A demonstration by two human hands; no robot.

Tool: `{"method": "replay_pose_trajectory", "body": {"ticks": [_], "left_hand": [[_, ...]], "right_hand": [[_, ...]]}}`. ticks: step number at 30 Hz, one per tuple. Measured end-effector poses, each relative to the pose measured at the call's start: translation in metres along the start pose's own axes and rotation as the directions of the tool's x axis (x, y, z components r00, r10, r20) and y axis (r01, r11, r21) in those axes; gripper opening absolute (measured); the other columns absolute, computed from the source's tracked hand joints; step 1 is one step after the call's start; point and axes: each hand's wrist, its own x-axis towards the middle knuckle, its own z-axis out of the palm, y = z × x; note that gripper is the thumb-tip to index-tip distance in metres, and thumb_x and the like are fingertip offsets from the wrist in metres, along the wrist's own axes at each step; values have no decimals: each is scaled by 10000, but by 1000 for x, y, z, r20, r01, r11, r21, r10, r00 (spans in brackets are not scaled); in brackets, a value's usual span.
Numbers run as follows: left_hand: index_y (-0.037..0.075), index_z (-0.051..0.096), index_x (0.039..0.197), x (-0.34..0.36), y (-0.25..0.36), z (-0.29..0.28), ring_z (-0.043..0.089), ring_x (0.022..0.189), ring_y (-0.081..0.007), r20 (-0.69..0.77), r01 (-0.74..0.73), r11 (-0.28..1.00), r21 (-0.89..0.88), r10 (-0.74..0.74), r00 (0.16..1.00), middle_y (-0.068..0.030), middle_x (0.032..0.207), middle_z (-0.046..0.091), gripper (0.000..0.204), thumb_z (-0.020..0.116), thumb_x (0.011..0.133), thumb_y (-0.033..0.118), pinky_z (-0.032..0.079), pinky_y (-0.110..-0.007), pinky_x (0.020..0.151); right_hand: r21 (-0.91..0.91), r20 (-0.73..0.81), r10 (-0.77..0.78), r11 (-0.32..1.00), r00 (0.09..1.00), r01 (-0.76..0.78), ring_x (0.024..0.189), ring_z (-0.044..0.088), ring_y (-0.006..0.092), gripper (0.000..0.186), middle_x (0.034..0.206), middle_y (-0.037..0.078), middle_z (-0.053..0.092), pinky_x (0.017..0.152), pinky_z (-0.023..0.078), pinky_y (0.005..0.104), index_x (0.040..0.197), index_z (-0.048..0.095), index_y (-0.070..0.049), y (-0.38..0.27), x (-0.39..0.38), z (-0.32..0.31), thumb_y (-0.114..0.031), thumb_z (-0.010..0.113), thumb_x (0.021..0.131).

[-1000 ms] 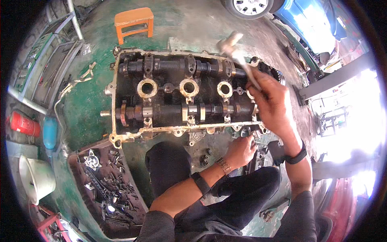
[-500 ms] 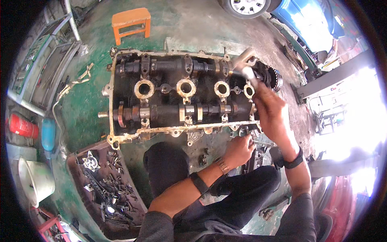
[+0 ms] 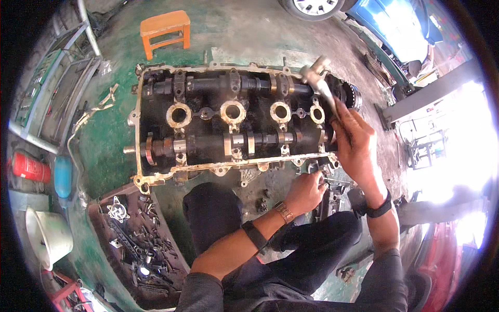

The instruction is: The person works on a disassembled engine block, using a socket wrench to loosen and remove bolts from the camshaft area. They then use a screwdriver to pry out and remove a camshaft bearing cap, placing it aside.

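My right hand (image 3: 357, 138) is closed round the handle of a hammer (image 3: 316, 75). Its metal head is raised over the far right corner of a large engine cylinder head (image 3: 208, 170). My left hand (image 3: 305, 192) is closed just off the near right edge of that casting; its fingertips pinch something too small or hidden to name. Two dark camshafts lie lengthwise in the casting, the nearer camshaft (image 3: 237, 140) with shiny journals. Between them runs a row of pale round spark plug wells (image 3: 233, 111). A toothed sprocket (image 3: 354, 96) shows at the right end, beyond my right hand.
A tray (image 3: 106, 249) of loose bolts and metal parts lies at the near left. An orange stool (image 3: 165, 25) stands beyond the casting. More engine parts (image 3: 328, 203) lie below my hands. A metal rack (image 3: 57, 99) and white bucket (image 3: 49, 236) line the left.
The hammer was blurred and now shows more sharply, its head still raised. My right hand has shifted slightly. The casting sits a little further left in view; my left hand has barely moved.
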Motion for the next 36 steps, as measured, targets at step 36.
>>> {"method": "replay_pose_trajectory", "body": {"ticks": [36], "left_hand": [[26,642,946,0,-1,1,675,795,-376,-31,-1,1000,-31,0,1000,-180,826,698,220,654,889,239,524,-491,733]], "right_hand": [[-171,247,-277,931,928,324,602,598,299,441,803,105,535,521,483,403,1264,629,-122,5,2,5,-60,622,828]]}}
